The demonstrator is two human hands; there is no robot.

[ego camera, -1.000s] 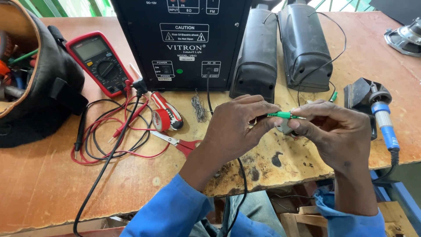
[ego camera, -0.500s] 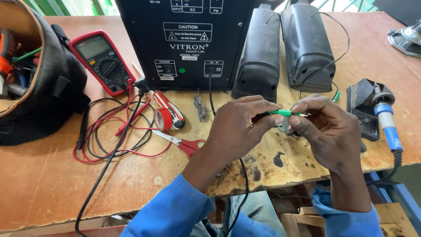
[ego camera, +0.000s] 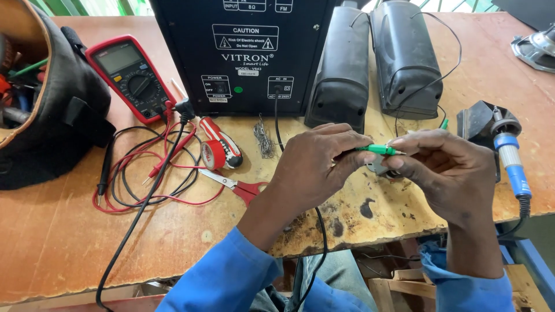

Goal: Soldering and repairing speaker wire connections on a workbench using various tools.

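Note:
My left hand (ego camera: 315, 167) pinches a thin green-handled tool (ego camera: 378, 149), held level over the workbench. My right hand (ego camera: 448, 173) meets it from the right and grips a small grey part (ego camera: 378, 166) under the tool's tip, mostly hidden by the fingers. A black cable (ego camera: 319, 231) runs down from under my left hand, off the bench edge. Both hands hover above the scorched front edge of the wooden bench (ego camera: 358, 216).
A black amplifier box (ego camera: 243, 55) stands behind, two black speakers (ego camera: 370, 63) to its right. A red multimeter (ego camera: 130, 78) with red and black leads (ego camera: 150, 173), red tape (ego camera: 213, 155), red-handled scissors (ego camera: 237, 185), solder wire (ego camera: 264, 140), a blue soldering iron (ego camera: 511, 162), a black tool bag (ego camera: 49, 98).
The view has shifted slightly. My hands stay together on the green tool and grey part, with only small finger movement.

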